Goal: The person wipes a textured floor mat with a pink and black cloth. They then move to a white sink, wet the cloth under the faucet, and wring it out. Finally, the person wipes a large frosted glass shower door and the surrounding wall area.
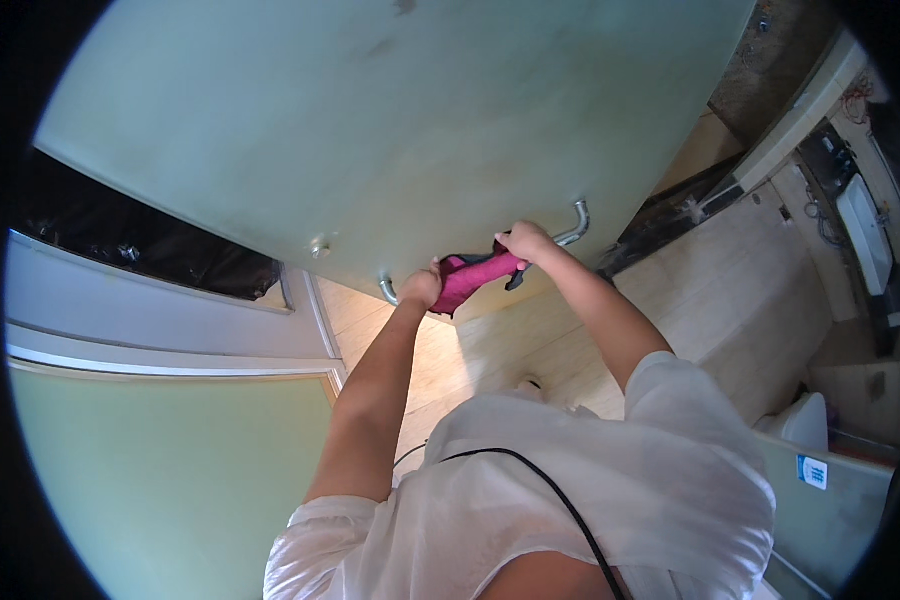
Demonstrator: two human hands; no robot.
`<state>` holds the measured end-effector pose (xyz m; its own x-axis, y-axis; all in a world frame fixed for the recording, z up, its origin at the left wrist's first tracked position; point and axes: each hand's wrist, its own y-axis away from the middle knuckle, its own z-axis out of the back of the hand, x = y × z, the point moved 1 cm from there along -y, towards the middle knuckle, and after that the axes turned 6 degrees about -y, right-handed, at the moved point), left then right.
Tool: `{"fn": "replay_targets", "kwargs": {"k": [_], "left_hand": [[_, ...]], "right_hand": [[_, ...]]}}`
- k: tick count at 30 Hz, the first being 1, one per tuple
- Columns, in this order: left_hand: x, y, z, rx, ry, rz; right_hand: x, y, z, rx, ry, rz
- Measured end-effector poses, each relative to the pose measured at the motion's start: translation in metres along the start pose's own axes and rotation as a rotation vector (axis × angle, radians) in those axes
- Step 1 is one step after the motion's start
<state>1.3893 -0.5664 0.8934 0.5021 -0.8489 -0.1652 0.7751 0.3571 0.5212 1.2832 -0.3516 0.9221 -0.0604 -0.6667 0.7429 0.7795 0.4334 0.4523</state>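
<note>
In front of me stands a pale green panel with a bent metal bar fixed along its lower part. A bright pink cloth item with dark edging lies along the middle of this bar and hides that stretch of it. My left hand grips the item's left end, thumb on top, close to the bar's left bend. At the other end, my right hand pinches the fabric with the fingers curled round it. A short dark strap hangs below the cloth near my right hand.
A small metal knob sticks out of the panel. A second green panel stands at lower left. To the right are a white basin and a white fixture. Light tiles cover the floor; a black cable crosses my shirt.
</note>
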Motion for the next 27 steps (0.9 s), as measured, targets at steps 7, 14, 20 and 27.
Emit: {"fn": "replay_targets", "kwargs": {"k": [7, 14, 20, 27], "left_hand": [[0.003, 0.014, -0.005, -0.296, 0.025, -0.216], [0.055, 0.066, -0.029, -0.742, -0.229, -0.528], [0.087, 0.069, -0.021, -0.81, -0.45, -0.39], [0.094, 0.073, -0.005, -0.774, -0.338, -0.452]], "right_hand": [[-0.012, -0.002, 0.0, 0.011, 0.164, -0.043], [-0.01, 0.039, -0.073, -0.339, 0.714, 0.888], [0.023, 0.02, -0.156, -0.267, 0.755, 0.892], [0.066, 0.011, -0.206, -0.193, 0.647, 0.896]]}}
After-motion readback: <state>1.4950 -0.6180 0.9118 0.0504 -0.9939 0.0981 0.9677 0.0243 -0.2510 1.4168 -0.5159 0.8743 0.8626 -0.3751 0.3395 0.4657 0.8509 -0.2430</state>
